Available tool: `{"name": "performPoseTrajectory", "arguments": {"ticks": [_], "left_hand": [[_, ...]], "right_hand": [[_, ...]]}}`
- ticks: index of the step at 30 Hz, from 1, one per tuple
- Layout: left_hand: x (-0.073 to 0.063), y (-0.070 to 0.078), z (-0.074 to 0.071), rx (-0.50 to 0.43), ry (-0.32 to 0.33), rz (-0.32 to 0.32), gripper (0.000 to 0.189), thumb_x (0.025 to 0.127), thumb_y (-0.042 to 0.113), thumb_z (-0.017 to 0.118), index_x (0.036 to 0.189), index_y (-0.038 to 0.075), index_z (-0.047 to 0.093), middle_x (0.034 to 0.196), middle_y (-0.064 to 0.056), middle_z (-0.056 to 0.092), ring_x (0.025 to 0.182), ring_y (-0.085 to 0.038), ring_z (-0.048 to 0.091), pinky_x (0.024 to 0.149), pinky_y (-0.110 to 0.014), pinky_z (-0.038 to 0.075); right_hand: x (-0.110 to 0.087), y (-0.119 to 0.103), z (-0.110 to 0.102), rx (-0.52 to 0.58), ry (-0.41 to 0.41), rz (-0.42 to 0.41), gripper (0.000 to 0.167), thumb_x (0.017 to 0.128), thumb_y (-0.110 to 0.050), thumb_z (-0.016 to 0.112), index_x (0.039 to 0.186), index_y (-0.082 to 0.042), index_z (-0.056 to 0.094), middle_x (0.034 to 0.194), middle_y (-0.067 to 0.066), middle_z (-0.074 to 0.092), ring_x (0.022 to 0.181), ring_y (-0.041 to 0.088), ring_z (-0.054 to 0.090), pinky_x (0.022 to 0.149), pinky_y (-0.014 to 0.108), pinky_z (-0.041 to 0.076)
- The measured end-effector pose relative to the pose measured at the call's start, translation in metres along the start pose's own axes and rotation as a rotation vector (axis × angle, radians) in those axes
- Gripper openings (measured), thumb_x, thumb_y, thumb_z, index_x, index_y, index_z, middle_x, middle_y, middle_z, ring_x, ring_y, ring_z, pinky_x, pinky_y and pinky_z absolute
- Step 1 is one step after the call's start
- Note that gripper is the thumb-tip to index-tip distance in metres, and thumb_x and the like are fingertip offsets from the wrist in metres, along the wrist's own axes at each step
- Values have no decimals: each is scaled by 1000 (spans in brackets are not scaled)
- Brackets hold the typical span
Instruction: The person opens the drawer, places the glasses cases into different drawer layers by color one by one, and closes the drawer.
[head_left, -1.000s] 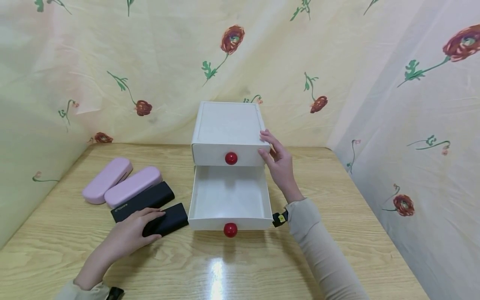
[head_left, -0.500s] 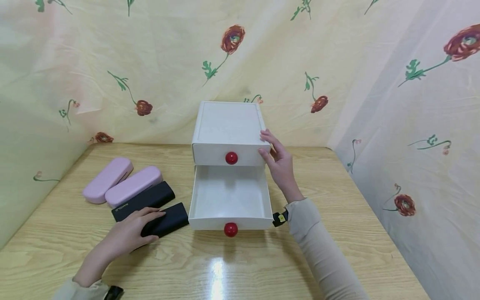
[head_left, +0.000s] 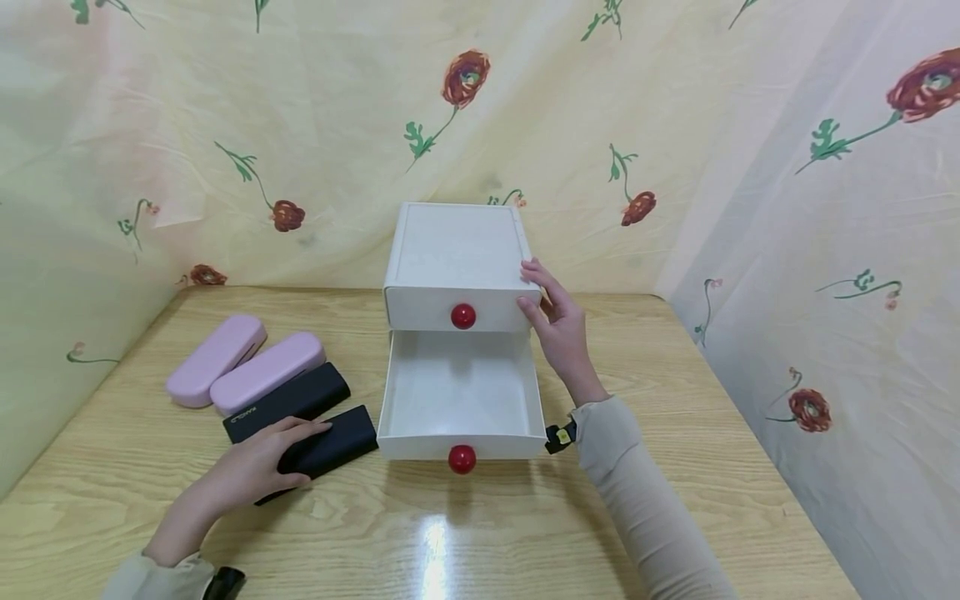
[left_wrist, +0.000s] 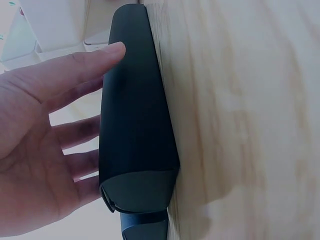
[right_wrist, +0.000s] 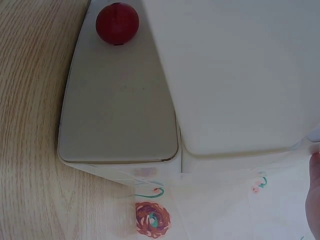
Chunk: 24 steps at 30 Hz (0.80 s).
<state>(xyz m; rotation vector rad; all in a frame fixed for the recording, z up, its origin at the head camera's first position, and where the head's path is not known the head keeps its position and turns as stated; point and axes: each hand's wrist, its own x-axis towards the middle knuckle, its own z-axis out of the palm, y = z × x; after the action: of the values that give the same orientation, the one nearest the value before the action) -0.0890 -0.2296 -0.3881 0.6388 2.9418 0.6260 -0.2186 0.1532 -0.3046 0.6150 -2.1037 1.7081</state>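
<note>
My left hand pinches a black case between thumb and fingers. Case location: on the table, far end just beside the open lower drawer. A second black case lies behind. My right hand, fingers slightly spread, touches the white cabinet's right front corner.

Right hand mostly outside right-wrist view

Nearer black case smooth; lower knob glossy; drawer plastic; tabletop shiny wood.
</note>
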Motion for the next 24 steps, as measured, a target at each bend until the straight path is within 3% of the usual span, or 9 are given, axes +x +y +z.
{"name": "performPoseTrajectory", "arguments": {"ticks": [15,24], "left_hand": [[-1,0,-1,18,-44,-21,73,72,21,85,137,15,54,124,-18,60,107,-33,62,70,-41,56],[1,1,-1,36,-25,-14,73,70,16,86,136,12,55,123,-18,61,106,-33,63,73,-45,57]], "right_hand": [[0,2,1,-8,3,5,39,93,-2,60,131,3,55,147,14,49,145,17,35,113,43,38],[0,1,0,-9,3,11,39,94,-2,60,132,3,54,147,13,49,145,17,34,113,42,38]]}}
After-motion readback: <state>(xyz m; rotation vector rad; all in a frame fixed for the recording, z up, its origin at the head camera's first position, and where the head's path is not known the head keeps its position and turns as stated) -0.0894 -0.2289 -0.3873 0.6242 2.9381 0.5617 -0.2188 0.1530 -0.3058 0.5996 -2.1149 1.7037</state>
